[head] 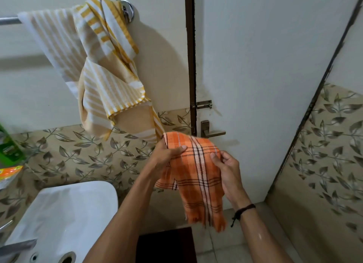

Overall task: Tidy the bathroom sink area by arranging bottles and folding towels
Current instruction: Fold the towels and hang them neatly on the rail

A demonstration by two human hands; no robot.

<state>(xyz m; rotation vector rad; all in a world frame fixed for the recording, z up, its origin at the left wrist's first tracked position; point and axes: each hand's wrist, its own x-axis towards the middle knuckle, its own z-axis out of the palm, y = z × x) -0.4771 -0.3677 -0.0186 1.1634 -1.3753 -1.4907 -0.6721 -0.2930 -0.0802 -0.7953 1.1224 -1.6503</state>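
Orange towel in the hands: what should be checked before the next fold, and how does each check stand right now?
1. Both hands hold the orange towel: ok; the left hand pinches its upper edge and the right hand grips its right side.
2. Orange towel spread flat for folding: not ok; it hangs bunched, with its frayed end dangling.
3. Orange towel clear of the sink: ok; it hangs to the right of it.
4. Free room on the rail: cannot tell; the yellow striped towel covers its right end and the rest runs out of view.
5. Yellow striped towel tidy: not ok; it hangs bunched.
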